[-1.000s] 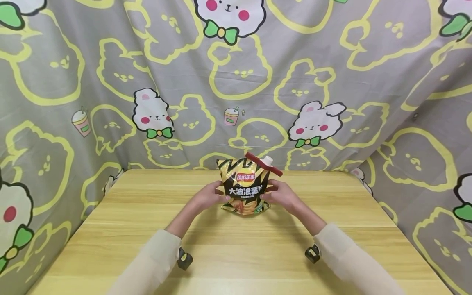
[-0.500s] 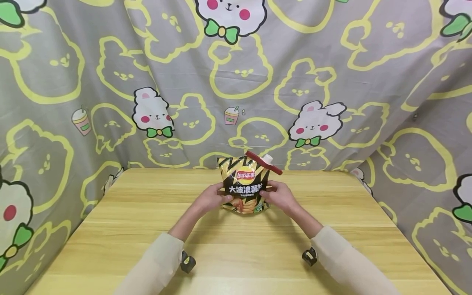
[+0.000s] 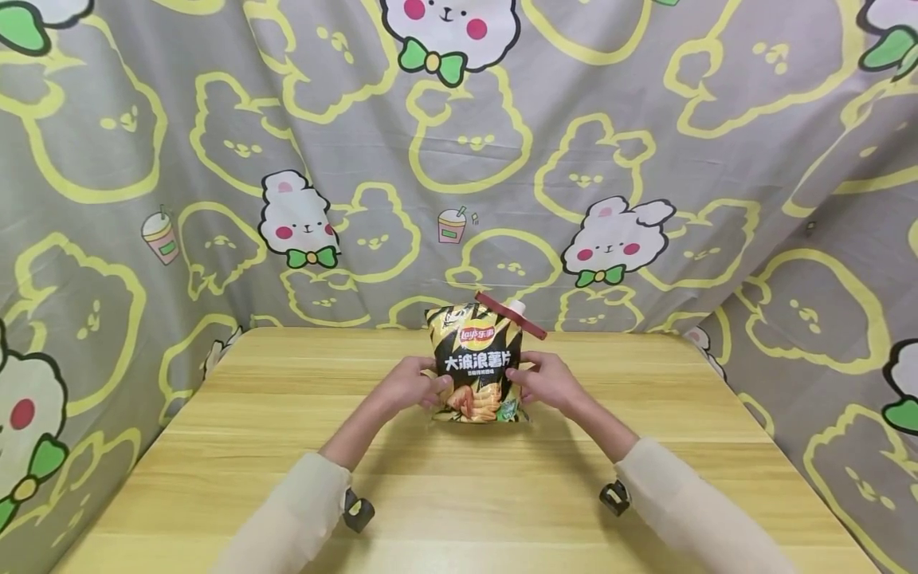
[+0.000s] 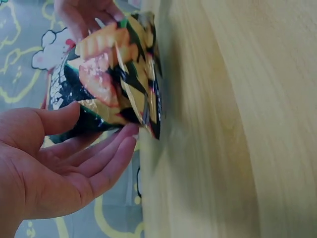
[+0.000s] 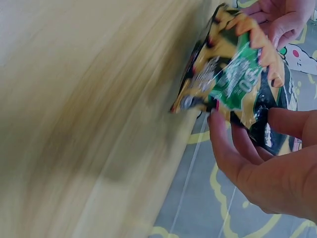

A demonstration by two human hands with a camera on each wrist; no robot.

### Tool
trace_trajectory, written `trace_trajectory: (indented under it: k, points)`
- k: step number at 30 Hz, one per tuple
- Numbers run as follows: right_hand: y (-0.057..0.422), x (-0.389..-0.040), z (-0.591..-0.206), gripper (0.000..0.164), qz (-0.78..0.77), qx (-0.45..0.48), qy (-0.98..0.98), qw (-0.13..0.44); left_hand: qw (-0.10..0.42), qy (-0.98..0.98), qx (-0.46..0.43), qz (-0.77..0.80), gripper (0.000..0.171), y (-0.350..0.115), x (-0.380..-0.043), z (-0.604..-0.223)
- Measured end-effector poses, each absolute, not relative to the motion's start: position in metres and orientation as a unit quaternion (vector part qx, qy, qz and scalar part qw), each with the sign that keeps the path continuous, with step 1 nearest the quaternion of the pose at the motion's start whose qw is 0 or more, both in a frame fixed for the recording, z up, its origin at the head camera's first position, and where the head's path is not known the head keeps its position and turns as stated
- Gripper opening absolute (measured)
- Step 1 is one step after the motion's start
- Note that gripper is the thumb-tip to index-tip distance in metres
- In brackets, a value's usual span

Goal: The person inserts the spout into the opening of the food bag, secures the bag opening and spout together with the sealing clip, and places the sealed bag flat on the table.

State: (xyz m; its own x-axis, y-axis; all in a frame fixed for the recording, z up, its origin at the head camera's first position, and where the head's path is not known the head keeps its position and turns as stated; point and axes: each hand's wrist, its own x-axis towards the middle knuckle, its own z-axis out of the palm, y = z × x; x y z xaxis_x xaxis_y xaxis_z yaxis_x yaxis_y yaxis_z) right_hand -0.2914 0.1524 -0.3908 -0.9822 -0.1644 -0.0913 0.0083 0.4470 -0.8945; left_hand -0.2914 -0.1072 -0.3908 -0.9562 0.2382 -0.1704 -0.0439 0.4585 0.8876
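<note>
A black and gold bag of chips (image 3: pixel 475 351) stands upright at the far middle of the table. Across its top right corner sits a dark red sealing clip (image 3: pixel 495 305) with a white cap (image 3: pixel 516 306). My left hand (image 3: pixel 414 384) holds the bag's left side, its thumb on the front and fingers behind. On the right side, my right hand (image 3: pixel 548 379) grips the bag in the same way. The left wrist view shows the bag's printed front (image 4: pixel 101 74) between thumb and fingers. In the right wrist view, the bag's lower corner (image 5: pixel 198 94) is close to the tabletop.
The light wooden table (image 3: pixel 459 494) spreads out in front of the bag. A grey curtain (image 3: pixel 358 143) with yellow outlines and white cartoon animals hangs behind the table and along both sides. Black wrist devices (image 3: pixel 357 510) are at both sleeves.
The bag's lower front has swung into fuller view and its bottom edge looks flatter. Both hands keep their hold. The forearms have shifted slightly.
</note>
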Motion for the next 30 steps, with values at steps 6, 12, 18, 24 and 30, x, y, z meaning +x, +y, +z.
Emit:
trace_trajectory:
  k: [6, 12, 18, 24, 30]
  points:
    - [0.155, -0.289, -0.385, 0.047, -0.503, -0.045, 0.856, 0.116, 0.159, 0.85, 0.065, 0.498, 0.022, -0.108, -0.289, -0.384]
    - [0.158, -0.287, -0.387, 0.046, -0.474, -0.043, 0.867, 0.147, 0.184, 0.857, 0.084, 0.475, 0.031, -0.11, -0.286, -0.385]
    - [0.16, -0.285, -0.392, 0.047, -0.476, -0.045, 0.863, 0.161, 0.198, 0.85, 0.088, 0.479, 0.031, -0.11, -0.285, -0.391]
    - [0.161, -0.284, -0.397, 0.047, -0.479, -0.048, 0.86, 0.169, 0.195, 0.85, 0.088, 0.481, 0.032, -0.11, -0.284, -0.397]
    - [0.164, -0.283, -0.397, 0.053, -0.483, -0.05, 0.852, 0.197, 0.197, 0.849, 0.092, 0.481, 0.031, -0.11, -0.283, -0.395]
